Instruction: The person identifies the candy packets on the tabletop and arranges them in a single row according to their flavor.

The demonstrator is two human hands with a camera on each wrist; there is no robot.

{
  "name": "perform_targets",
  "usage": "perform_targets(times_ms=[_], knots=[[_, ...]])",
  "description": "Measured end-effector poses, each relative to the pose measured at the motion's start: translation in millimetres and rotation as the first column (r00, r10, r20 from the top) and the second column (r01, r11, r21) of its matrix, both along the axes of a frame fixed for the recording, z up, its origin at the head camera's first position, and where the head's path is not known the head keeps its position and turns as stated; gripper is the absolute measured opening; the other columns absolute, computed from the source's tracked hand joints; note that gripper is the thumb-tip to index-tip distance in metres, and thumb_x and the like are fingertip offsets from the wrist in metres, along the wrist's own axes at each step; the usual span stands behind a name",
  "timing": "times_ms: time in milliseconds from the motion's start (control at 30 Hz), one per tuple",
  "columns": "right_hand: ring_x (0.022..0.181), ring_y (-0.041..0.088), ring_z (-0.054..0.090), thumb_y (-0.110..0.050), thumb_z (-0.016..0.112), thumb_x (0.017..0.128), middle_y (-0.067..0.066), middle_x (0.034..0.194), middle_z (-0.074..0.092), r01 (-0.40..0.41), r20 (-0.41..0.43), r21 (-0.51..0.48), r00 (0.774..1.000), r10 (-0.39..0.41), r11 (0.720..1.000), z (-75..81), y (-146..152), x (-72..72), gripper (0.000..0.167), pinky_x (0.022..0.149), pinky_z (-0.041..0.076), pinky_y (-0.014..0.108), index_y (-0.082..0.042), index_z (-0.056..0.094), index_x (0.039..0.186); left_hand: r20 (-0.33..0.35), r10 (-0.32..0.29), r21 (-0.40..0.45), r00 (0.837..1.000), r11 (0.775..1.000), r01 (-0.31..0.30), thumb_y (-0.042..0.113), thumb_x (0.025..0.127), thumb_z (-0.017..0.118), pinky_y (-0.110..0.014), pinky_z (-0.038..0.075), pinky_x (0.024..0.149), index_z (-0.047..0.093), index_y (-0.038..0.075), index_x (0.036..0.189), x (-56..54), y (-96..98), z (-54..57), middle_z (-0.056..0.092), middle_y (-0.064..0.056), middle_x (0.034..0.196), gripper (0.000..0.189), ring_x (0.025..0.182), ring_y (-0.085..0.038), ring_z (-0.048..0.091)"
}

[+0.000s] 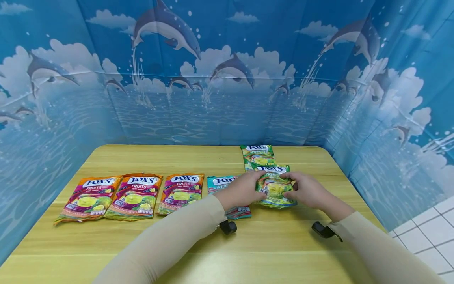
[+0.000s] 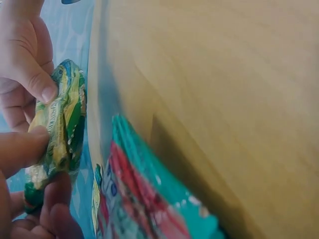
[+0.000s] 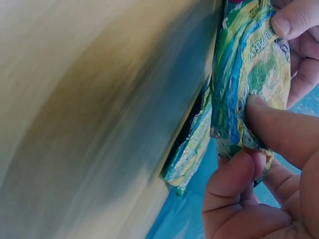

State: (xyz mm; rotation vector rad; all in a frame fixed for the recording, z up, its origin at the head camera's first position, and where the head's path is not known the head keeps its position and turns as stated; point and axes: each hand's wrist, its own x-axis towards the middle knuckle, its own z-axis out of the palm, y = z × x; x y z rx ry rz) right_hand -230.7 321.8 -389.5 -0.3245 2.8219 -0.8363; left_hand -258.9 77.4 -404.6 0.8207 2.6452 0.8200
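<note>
Between both hands is a green and yellow Fox's candy bag, pinched at its two sides. My left hand grips the bag's left edge, thumb on the front and fingers behind, as the left wrist view shows. On the other side my right hand pinches the right edge the same way, seen in the right wrist view. A second green candy bag lies behind, partly covered by the held one. Under my left forearm is a teal and red mint candy bag, half hidden by the hand.
To the left, three purple and orange fruit candy bags lie in a row: an outer bag, a middle bag and an inner bag. The wooden table ends at a blue dolphin-print curtain.
</note>
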Motion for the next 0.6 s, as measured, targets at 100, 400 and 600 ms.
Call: perform_targets(times_ms=[100, 400, 600], knots=[[0.075, 0.016, 0.059, -0.015, 0.080, 0.093, 0.020, 0.128, 0.067, -0.027, 0.009, 0.000, 1.000, 0.027, 1.000, -3.6, 2.0, 1.0, 0.064, 0.058, 0.050, 0.031, -0.002, 0.053, 0.150, -0.012, -0.013, -0.042, 1.000, 0.999, 0.013, 0.044, 0.098, 0.074, -0.042, 0.040, 0.125, 0.034, 0.025, 0.166, 1.3, 0.8, -1.9, 0.039, 0.002, 0.170, 0.081, 0.157, -0.021, 0.038], [0.100, 0.023, 0.066, -0.017, 0.082, 0.092, 0.022, 0.141, 0.063, -0.053, 0.035, 0.029, 0.998, 0.052, 0.998, -17.5, 0.0, 0.6, 0.066, 0.075, 0.056, 0.031, -0.002, 0.055, 0.151, -0.043, -0.033, -0.167, 0.999, 0.986, 0.025, 0.047, 0.096, 0.076, -0.038, 0.047, 0.118, 0.043, 0.022, 0.162, 3.9, 0.4, -6.8, 0.052, 0.002, 0.161, 0.078, 0.146, -0.020, 0.052], [0.102, 0.021, 0.065, -0.020, 0.082, 0.093, 0.019, 0.139, 0.065, -0.058, 0.060, 0.054, 0.997, 0.055, 0.997, -24.9, 0.0, -1.0, 0.064, 0.074, 0.053, 0.032, -0.004, 0.057, 0.150, -0.075, -0.047, -0.278, 0.996, 0.960, 0.024, 0.054, 0.095, 0.074, -0.038, 0.049, 0.117, 0.048, 0.022, 0.160, 3.0, 2.7, -10.9, 0.054, 0.000, 0.159, 0.077, 0.145, -0.020, 0.053]])
